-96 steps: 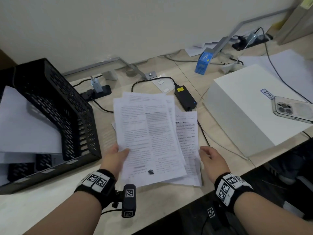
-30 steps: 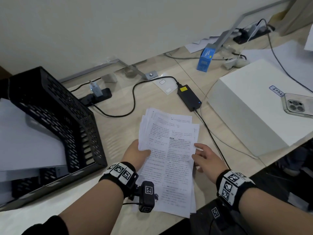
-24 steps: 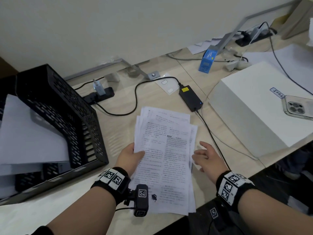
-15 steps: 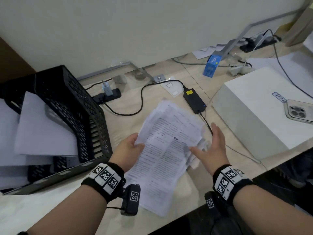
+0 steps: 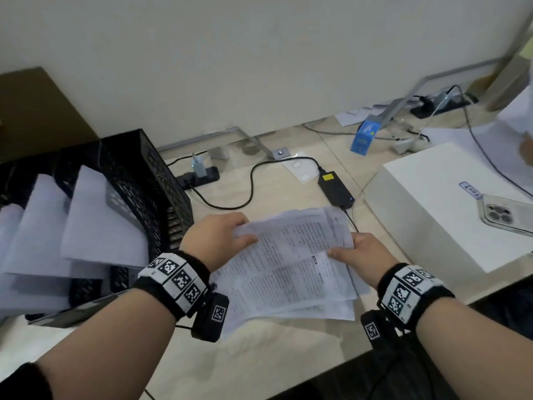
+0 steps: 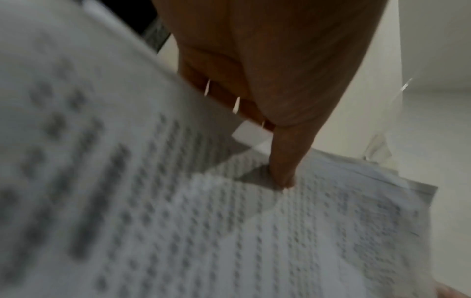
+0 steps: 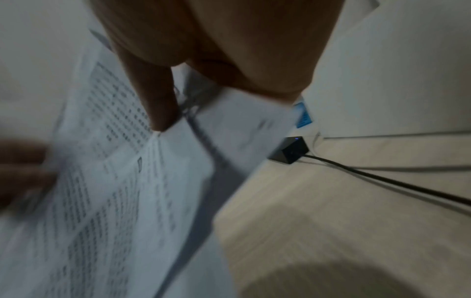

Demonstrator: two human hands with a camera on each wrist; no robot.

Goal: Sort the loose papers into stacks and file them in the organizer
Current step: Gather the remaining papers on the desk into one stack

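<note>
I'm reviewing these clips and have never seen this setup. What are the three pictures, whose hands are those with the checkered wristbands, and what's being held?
No robot here: a person wears a head camera and one camera on each wrist. The wide picture is the head view; the two blurry close-ups look along each hand. The left hand and right hand both grip a sheaf of printed papers above the desk. The black mesh organizer at left already holds sheets. Also there: a black power adapter, a white box with a phone on top.
</note>
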